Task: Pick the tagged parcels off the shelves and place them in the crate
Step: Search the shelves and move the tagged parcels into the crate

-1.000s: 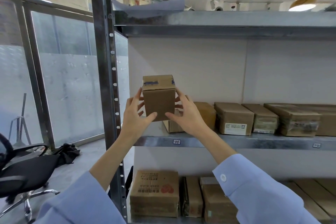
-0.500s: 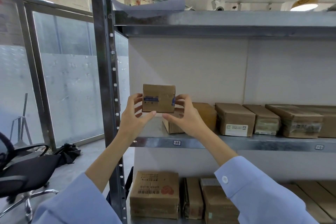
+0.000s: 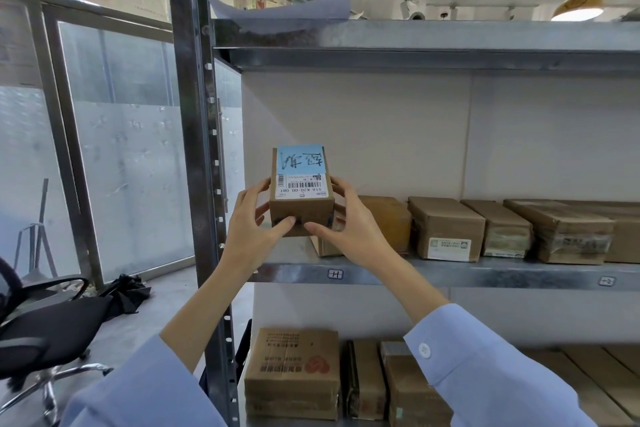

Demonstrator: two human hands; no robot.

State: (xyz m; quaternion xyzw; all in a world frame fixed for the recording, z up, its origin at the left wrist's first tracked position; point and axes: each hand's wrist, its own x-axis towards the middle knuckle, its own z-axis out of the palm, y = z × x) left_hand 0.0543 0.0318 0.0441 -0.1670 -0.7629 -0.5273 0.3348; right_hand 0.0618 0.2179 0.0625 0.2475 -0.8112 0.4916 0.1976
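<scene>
Two grips on one small cardboard parcel (image 3: 301, 215): left grip (image 3: 252, 224) and right grip (image 3: 351, 224) each curl round a side, thumbs on the near face, holding it up off the middle shelf (image 3: 485, 276) at its left end. There's a blue tag (image 3: 300, 160) with handwriting plus a white barcode label (image 3: 301, 188) on its top face, and more brown boxes (image 3: 446, 229) line the shelf to the right.

parcel (image 3: 300, 199) between left hand (image 3: 250, 229) and right hand (image 3: 349, 230), before shelf (image 3: 450, 276).
</scene>
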